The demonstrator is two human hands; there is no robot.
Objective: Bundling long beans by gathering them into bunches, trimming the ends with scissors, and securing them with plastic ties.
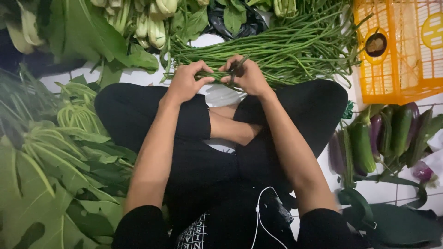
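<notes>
A: The fingers (pixel 201 74) of the left hand (pixel 184 83) curl around a thin bunch of long beans (pixel 286 50), thumb on top. The right hand (pixel 249 76) pinches the same strands close beside it.

B: Where do the beans lie?

A: In a wide heap on the floor (pixel 138 77), just past the person's crossed legs, with the held ends lifted off the near edge of the heap. The floor is pale tile, bare only in small patches between the greens.

B: What else is around?

A: One orange crate (pixel 401 87) at the upper right, with a small round dark thing set against its side. Below it, several eggplants (pixel 364 145), green and purple, lie side by side; I cannot count them exactly, since leaves cover some. Broad leaves (pixel 41 184) fill the left, with bok choy (pixel 154 23) along the top edge.

B: Anything hard to make out?

A: Something dark and slim sticks up between the right fingers; I cannot tell whether it is a tool or a stem. The beans are too many to count. A black bag (pixel 240 23) at the top is half buried under greens. The crate and the bok choy are cut off by the frame. One white cord (pixel 258 216) runs down the black clothing.
</notes>
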